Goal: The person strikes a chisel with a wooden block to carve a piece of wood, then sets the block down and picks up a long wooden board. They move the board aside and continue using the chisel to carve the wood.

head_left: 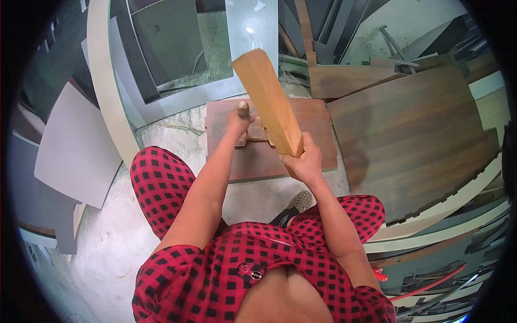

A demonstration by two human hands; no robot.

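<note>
My right hand (306, 160) is closed round the lower end of a thick, light-brown wooden block (269, 102), which is raised and leans up to the left. To its left, my left hand (238, 123) grips an upright wooden handle (243, 109) with a rounded top. Below and between the hands, small wooden pieces (257, 132) lie on a reddish-brown board (253, 164) on the floor. The raised block hides part of these pieces. What the lower end of the handle touches is hidden by my left hand.
A large brown wooden panel (414, 140) lies at the right. Pale curved panels (78, 145) stand at the left, and grey panels (172, 43) lean ahead. Offcuts are piled at the lower right, near a red cable (431, 283). A shoe (301, 201) rests below the board.
</note>
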